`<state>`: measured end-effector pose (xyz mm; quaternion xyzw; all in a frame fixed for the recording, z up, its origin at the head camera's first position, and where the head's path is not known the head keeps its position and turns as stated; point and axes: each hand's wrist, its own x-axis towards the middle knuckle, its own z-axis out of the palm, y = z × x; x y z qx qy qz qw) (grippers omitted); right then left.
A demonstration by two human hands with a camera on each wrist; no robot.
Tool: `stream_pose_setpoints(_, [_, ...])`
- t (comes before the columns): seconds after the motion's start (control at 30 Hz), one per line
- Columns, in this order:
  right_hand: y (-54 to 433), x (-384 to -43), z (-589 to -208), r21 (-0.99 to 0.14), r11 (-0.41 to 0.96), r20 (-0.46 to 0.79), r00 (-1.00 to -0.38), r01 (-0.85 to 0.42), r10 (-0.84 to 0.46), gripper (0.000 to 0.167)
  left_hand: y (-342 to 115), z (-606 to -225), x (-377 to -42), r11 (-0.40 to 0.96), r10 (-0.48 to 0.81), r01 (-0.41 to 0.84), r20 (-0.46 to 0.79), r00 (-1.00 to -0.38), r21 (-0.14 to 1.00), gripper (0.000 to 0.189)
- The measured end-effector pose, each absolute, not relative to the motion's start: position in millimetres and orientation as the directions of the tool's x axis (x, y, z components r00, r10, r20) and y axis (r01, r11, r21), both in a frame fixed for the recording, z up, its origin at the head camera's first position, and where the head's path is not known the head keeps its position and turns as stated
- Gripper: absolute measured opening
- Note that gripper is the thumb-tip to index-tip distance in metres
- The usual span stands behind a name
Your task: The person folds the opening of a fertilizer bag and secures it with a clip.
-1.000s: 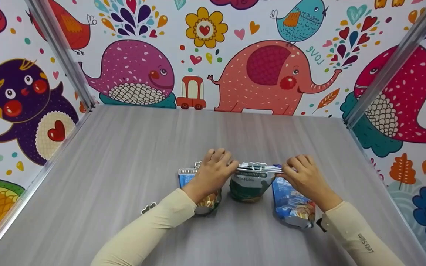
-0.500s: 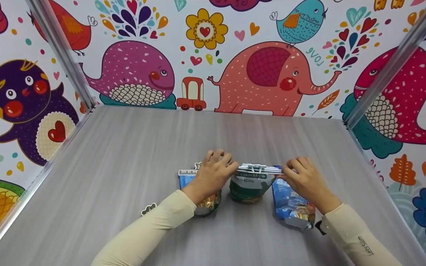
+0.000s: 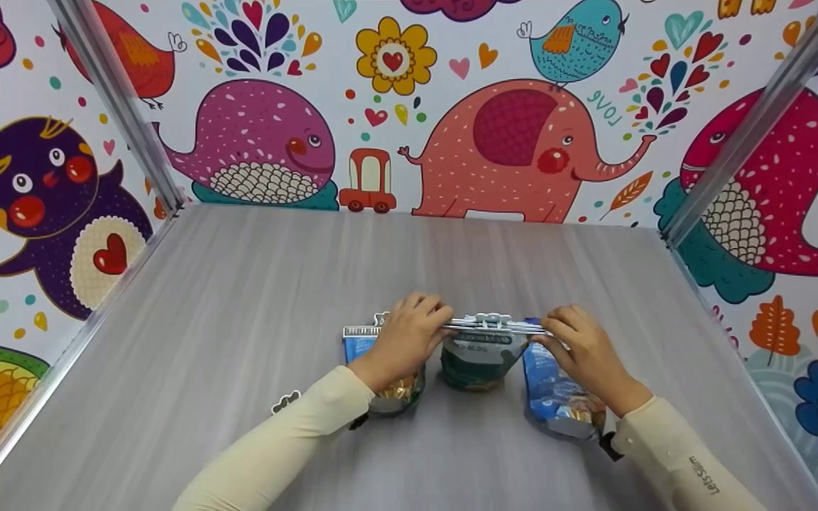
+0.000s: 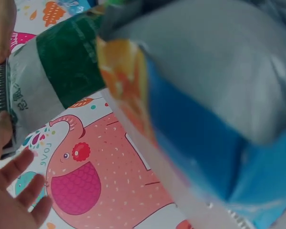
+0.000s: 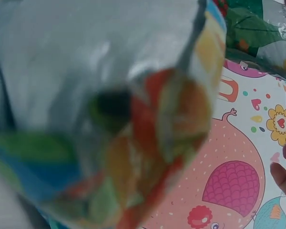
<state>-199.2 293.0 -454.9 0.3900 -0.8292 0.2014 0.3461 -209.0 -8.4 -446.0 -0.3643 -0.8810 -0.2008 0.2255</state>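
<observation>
Your left hand pinches one end of the long clip; your right hand pinches the other. Left wrist view: thumb at the clip's end, remaining fingers of that hand spread loose.

Nearest you, both forearms in cream sleeves, the right sleeve lettered, the left sleeve reaching in at a slant. Small dark piece just beside your right cuff; too little shows to name it. White-edged item on the table, partly hidden by your left sleeve.

Right blue bag lies below your right hand, shiny base toward you. Left blue bag sits under your left hand and wrist, mostly covered, a ribbed white strip along its top edge.

Green-and-grey bag between these two, base toward you, the clip across its top edge, metal grip near the middle.

Farther off, grey wood-grain tabletop, then the back wall printed with a whale and an elephant.
</observation>
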Motion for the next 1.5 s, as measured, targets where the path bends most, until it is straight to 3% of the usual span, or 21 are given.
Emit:
stream_pose_setpoints(0.1, [293,-198,-456,-0.115,0.602,0.721,-0.484,-0.790,-0.497,0.035,-9,-442,-208,0.614,0.554,0.723,0.480,-0.681,0.318,0.013])
stream_pose_setpoints(0.23, [292,-196,-458,-0.208,0.576,0.705,-0.530,-0.790,-0.472,0.012,-10,-438,-208,0.561,0.564,0.679,0.382,-0.732,0.473,0.013])
stream_pose_setpoints(0.43, [290,-194,-461,-0.349,0.553,0.675,-0.612,-0.757,-0.413,0.029,-11,-434,-211,0.517,0.572,0.584,0.255,-0.780,0.625,0.020])
stream_pose_setpoints(0.63, [286,-189,-461,-0.522,0.536,0.587,-0.736,-0.663,-0.338,0.021,-12,-433,-212,0.500,0.569,0.519,0.189,-0.800,0.693,0.019])
stream_pose_setpoints(0.87, [281,-187,-462,-0.624,0.501,0.546,-0.793,-0.599,-0.268,0.022,-15,-429,-212,0.454,0.579,0.417,0.094,-0.810,0.787,0.013])
stream_pose_setpoints(1.07, [279,-183,-460,-0.808,0.383,0.388,-0.894,-0.447,-0.224,0.010,-16,-430,-213,0.397,0.578,0.363,0.078,-0.812,0.843,0.016])
stream_pose_setpoints(1.3, [274,-184,-459,-0.906,0.236,0.304,-0.928,-0.352,-0.215,0.010,-14,-430,-214,0.364,0.540,0.325,0.086,-0.837,0.873,0.014])
stream_pose_setpoints(1.5, [271,-183,-459,-0.948,0.185,0.224,-0.957,-0.257,-0.186,0.015,-12,-432,-216,0.332,0.517,0.278,0.073,-0.853,0.901,0.015])
